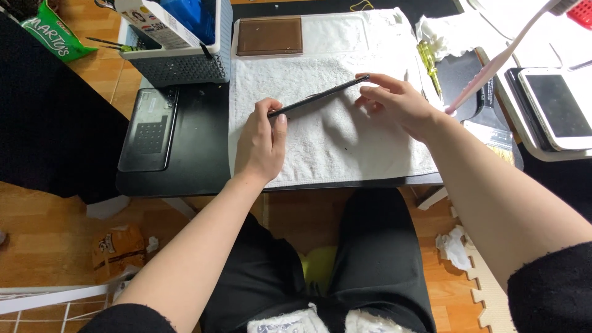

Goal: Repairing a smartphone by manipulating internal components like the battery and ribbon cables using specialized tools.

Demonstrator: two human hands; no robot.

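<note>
A thin dark flat device (320,95), seen edge-on like a tablet or phone, is held tilted above a white towel (327,142). My left hand (262,145) grips its near-left end with thumb and fingers. My right hand (398,102) holds its far-right end with the fingertips. The towel lies on a black low table (197,154).
A brown rectangular panel (270,36) lies at the towel's far edge. A grey basket (179,65) stands at the back left, a dark flat device (148,129) beside it. A yellow screwdriver (428,65), a pink lamp arm (493,61) and a white tablet (555,108) are on the right.
</note>
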